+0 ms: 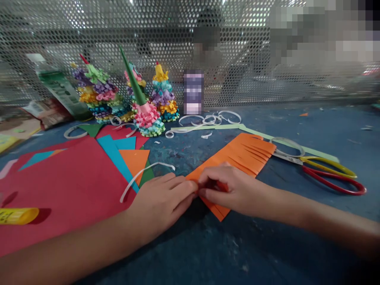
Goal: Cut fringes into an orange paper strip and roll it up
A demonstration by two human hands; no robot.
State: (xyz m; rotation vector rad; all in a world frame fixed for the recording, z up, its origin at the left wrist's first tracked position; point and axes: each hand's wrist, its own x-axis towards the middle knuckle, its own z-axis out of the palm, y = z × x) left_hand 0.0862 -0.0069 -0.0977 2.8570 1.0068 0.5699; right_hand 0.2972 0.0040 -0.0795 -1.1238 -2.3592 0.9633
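Fringed orange paper (234, 158) sits centre stage on the bench (267, 245), angled up to the right, and both hands are right on it! The left hand (162, 204) is in from the lower left, with its fingertips (190, 188) pressed to the paper's near corner. The right hand (237, 194) is in from the right, its grip closed, fingers curled round a bunched fold of orange (the left grip looks clamped there too, pinching from the other side, though the fingers hide the exact hold). This sheet looks light, thin and soft, and those narrow fringe strips along the far edge look ready to flop or tear, so the uncut band by the hands is the place to take hold, not the tips. Just to the right lie scissors with red and yellow handles (323, 165), beside a pale green paper strip (320, 154). Over on the left, a red paper sheet (68, 190) carries teal and orange offcuts (114, 156) and a yellow glue stick (18, 215), with a curl of white paper strip (145, 174) near the left hand. Behind it all, layered paper cone trees (145, 118) stand before a perforated metal screen (118, 31).
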